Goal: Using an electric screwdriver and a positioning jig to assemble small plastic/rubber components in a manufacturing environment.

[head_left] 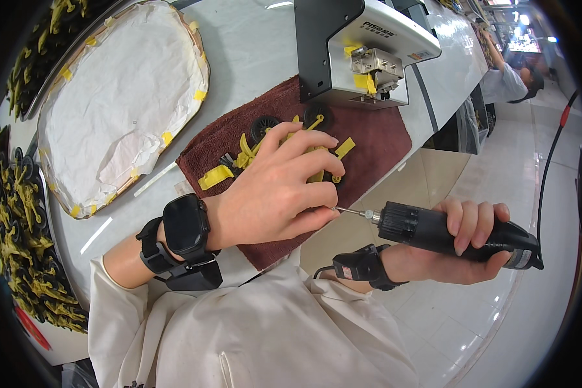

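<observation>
Desk [249, 48], near edge: right fingers [470, 223] clasp the screwdriver [417, 226]; left fingers [313, 220], grip unclear, crowd its bit [351, 211]: one slip could jab them!

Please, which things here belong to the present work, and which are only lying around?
In use:
black power screwdriver, in right hand
wheeled yellow piece, under left hand
brown cloth beneath it

Apparently lying about:
paper-lined tray
heaped yellow pieces, left
machine (role unclear)

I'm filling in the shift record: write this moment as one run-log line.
left hand: over yellow wheeled piece | right hand: holds black power screwdriver | bit: at left fingertips | surface: maroon cloth
</observation>
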### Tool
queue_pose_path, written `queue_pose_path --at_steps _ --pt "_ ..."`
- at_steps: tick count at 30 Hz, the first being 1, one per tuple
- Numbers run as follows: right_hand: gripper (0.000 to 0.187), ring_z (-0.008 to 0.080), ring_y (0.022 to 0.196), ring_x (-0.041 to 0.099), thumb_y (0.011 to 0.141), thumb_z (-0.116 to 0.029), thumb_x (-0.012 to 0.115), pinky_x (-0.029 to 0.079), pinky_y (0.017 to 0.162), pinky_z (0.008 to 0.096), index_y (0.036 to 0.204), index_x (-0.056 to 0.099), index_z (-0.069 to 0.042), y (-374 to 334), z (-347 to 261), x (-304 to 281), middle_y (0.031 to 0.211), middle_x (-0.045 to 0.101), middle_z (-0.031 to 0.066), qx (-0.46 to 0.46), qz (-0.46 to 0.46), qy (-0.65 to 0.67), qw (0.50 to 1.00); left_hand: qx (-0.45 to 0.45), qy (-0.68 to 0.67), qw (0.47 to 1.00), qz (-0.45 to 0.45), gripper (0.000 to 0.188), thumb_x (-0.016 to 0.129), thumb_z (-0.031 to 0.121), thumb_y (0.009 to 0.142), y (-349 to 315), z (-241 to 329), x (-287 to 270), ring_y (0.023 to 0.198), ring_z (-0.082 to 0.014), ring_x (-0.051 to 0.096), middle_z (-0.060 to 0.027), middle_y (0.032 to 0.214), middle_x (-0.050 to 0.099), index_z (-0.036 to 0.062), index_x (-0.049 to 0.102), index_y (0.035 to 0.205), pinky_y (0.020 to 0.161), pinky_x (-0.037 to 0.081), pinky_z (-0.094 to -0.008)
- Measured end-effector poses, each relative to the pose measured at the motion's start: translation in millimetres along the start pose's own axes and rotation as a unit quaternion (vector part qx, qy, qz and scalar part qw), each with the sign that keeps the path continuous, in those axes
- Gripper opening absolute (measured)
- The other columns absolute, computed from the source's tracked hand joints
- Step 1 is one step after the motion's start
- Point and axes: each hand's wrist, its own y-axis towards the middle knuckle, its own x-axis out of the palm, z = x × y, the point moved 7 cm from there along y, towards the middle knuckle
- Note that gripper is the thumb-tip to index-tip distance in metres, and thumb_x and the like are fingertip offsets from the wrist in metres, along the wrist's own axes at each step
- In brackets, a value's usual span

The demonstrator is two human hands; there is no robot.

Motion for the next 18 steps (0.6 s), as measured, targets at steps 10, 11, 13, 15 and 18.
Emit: queue_pose_path --at_steps 10,11,13,15,18 --pt "0.038 0.0113 0.054 0.045 0.081 -0.022 0.062 0.039 0.058 0.0287 0.107 0.043 -0.001 -2 1 6 0.070 0.045 0.0026 0.000 0.016 -0.031 0.999 0.015 0.018 1.000 -0.013 0.015 0.074 0.018 0.070 -1 4 1 0.109 -0.0276 0.050 -0.0023 0.098 0.057 0.0105 0.062 0.077 0.096 0.031 -0.0525" --pt "0.038 0.0113 0.054 0.045 0.081 -0.022 0.062 0.039 0.058 0.0287 0.107 0.043 -0.001 -3 1 5 0.070 0.045 0.0026 0.000 0.016 -0.031 0.999 0.015 0.018 1.000 -0.013 0.015 0.074 0.018 0.070 -1 4 1 0.109 -0.0276 0.050 -0.0023 0.098 0.057 0.0105 0.062 0.077 0.096 0.031 -0.0525" --pt "0.047 0.0155 0.056 0.046 0.088 -0.032 0.056 0.038 0.061 0.0327 0.116 0.038 0.000 -5 1 8 0.074 0.046 0.0061 0.006 -0.031 -0.026 0.999 0.028 0.045 0.998 -0.021 0.016 0.074 0.018 0.070 0 8 1 0.106 -0.0264 0.051 -0.0013 0.093 0.056 0.0106 0.061 0.077 0.096 0.032 -0.0521" --pt "0.047 0.0159 0.056 0.046 0.088 -0.032 0.056 0.039 0.060 0.0335 0.117 0.037 0.000 -6 3 11 0.075 0.046 0.0064 0.004 -0.037 -0.043 0.998 0.029 0.049 0.998 -0.027 0.016 0.074 0.017 0.070 1 8 0 0.105 -0.0265 0.051 -0.0015 0.093 0.056 0.0105 0.061 0.077 0.096 0.032 -0.0517" --pt "0.048 0.0166 0.054 0.046 0.088 -0.032 0.054 0.040 0.060 0.0352 0.118 0.036 0.001 -9 6 16 0.074 0.046 0.0068 -0.005 -0.041 -0.068 0.997 0.034 0.065 0.997 -0.041 0.018 0.074 0.019 0.070 -2 6 5 0.105 -0.0268 0.051 -0.0025 0.094 0.055 0.0109 0.061 0.080 0.096 0.032 -0.0513"
